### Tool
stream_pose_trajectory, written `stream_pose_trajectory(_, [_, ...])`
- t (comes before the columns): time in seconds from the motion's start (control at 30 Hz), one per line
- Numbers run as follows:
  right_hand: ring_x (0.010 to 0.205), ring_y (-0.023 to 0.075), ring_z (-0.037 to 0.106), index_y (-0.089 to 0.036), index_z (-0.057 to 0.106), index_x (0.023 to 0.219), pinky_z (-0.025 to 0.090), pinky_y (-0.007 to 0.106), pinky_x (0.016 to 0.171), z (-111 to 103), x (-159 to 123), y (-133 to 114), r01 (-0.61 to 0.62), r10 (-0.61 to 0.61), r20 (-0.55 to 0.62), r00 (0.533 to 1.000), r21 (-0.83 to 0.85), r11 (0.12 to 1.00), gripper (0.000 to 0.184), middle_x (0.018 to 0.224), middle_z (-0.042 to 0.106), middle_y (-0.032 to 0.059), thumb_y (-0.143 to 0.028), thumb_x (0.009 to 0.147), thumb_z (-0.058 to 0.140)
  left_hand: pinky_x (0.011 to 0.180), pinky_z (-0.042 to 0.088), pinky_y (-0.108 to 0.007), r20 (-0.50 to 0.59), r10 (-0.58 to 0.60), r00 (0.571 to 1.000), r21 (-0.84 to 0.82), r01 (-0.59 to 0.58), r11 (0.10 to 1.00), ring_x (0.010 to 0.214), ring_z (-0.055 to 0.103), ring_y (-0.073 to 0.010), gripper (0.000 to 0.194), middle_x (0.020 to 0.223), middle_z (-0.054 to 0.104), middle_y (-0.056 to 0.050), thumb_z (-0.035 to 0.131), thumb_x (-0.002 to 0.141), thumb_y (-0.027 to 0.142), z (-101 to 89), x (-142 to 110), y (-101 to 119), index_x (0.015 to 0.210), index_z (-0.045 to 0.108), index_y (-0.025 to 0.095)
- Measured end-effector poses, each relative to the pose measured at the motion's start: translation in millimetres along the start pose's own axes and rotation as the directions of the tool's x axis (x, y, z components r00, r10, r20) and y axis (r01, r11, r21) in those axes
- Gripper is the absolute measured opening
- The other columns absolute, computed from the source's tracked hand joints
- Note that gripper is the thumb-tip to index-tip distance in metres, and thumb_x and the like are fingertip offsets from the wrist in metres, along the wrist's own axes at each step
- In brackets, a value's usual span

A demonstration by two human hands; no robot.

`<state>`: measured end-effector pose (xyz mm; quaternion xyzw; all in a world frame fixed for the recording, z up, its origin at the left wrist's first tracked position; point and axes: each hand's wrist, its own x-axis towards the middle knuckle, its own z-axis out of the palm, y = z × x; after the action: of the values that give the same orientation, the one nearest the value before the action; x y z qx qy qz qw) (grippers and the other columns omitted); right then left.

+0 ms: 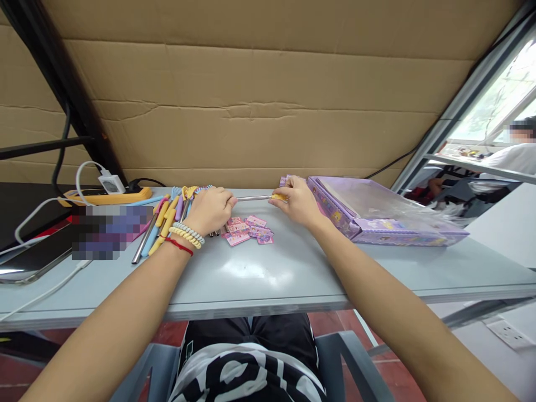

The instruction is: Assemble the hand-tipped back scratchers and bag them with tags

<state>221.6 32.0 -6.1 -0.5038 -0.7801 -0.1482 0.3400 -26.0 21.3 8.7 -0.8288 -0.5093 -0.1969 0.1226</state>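
Silver and slender, a metal rod spans both hands over the smooth grey surface: the left hand is clamped on one end, the right hand pinches the small yellow piece at the other. Small pink printed cards lie nearby.

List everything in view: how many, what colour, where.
rod: one, silver, between the hands
yellow piece: one, yellow, rod's right end
cards: several, pink and purple, desk middle
sticks: several, yellow, blue, purple, silver, beside left wrist
box: one, purple, desk right
power strip: one, yellow, back left
charger: one, white, on strip
white cables: several, left
blurred patch: identity unclear, left
desk: one, grey, under these
cardboard: brown, behind
chair: one, grey, below
socket: one, white, lower right
another person: one, white top, far right
left hand: one, on rod
right hand: one, on yellow piece
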Motion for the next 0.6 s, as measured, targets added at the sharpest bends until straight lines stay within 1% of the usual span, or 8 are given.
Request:
stream_pose_trajectory(0.07, [0.089,0.0218,0.05,-0.018,0.074,0.087,0.04,0.033,0.078,4.4,-1.4,-1.1,0.085,-0.084,-0.067,0.994,0.017,0.996,0.018,0.093,0.057,0.0107,-0.034,0.084,0.068,0.082,0.042,-0.041,0.012,0.021,1.0,0.053,-0.022,0.998,0.098,0.061,-0.029,0.033,0.092,0.067,-0.012,0.034,0.095,0.026,0.3,-0.2,-1.1,0.085,0.063,0.016])
stream_pose_trajectory(0.17, [0.091,0.021,0.051,-0.017,0.071,0.087,0.04,0.033,0.082,8.4,-3.3,-10.2,0.142,-0.13,-0.114,0.985,0.101,0.985,0.02,0.095,0.06,0.0097,-0.036,0.087,0.064,0.082,0.043,-0.041,0.028,0.069,0.997,0.035,-0.07,0.997,0.097,0.062,-0.0283,0.032,0.094,0.067,-0.01,0.034,0.096,0.026,2.2,-2.5,3.4,0.091,0.063,0.015])
stream_pose_trajectory(0.27, [0.081,0.0173,0.053,-0.016,0.068,0.087,0.039,0.029,0.074,9.3,-5.7,-23.2,0.165,-0.153,-0.073,0.985,0.196,0.967,0.026,0.085,0.061,0.0076,-0.039,0.09,0.058,0.076,0.044,-0.037,0.018,0.146,0.989,-0.013,-0.146,0.989,0.096,0.063,-0.0268,0.029,0.1,0.067,-0.009,0.035,0.097,0.028,7.0,-7.2,15.2,0.101,0.061,0.015])
stream_pose_trajectory(0.37, [0.073,0.0148,0.052,-0.015,0.067,0.084,0.037,0.026,0.067,8.6,-8.2,-30.6,0.223,-0.223,-0.03,0.974,0.244,0.944,0.028,0.078,0.061,0.0066,-0.04,0.089,0.057,0.067,0.042,-0.035,0.007,0.225,0.974,-0.019,-0.225,0.974,0.091,0.064,-0.0252,0.028,0.103,0.067,-0.008,0.035,0.098,0.026,12.5,-12.1,27.4,0.109,0.058,0.016])
stream_pose_trajectory(0.43, [0.069,0.0135,0.052,-0.014,0.067,0.082,0.036,0.025,0.064,7.4,-8.5,-30.2,0.269,-0.28,-0.004,0.96,0.288,0.919,0.032,0.075,0.061,0.006,-0.043,0.089,0.056,0.062,0.039,-0.034,0.015,0.25,0.968,0.004,-0.25,0.968,0.086,0.065,-0.0249,0.026,0.098,0.068,-0.007,0.036,0.098,0.026,13.8,-13.5,32.6,0.106,0.059,0.017])
stream_pose_trajectory(0.5, [0.064,0.0125,0.05,-0.014,0.067,0.079,0.034,0.024,0.061,5.5,-6.6,-27.2,0.299,-0.323,0.023,0.946,0.317,0.9,0.04,0.07,0.06,0.0056,-0.05,0.091,0.052,0.059,0.036,-0.034,0.029,0.259,0.965,0.027,-0.26,0.965,0.083,0.066,-0.025,0.026,0.091,0.069,-0.006,0.037,0.099,0.028,11.9,-12.9,35.9,0.101,0.06,0.018])
stream_pose_trajectory(0.6, [0.06,0.0116,0.047,-0.014,0.066,0.076,0.032,0.024,0.058,0.8,-0.3,-21.5,0.312,-0.344,0.05,0.938,0.318,0.895,0.052,0.065,0.058,0.0054,-0.061,0.09,0.048,0.057,0.033,-0.033,0.059,0.25,0.966,0.049,-0.253,0.966,0.078,0.066,-0.0256,0.032,0.086,0.07,-0.006,0.034,0.1,0.035,4.7,-9.2,38.9,0.098,0.061,0.018])
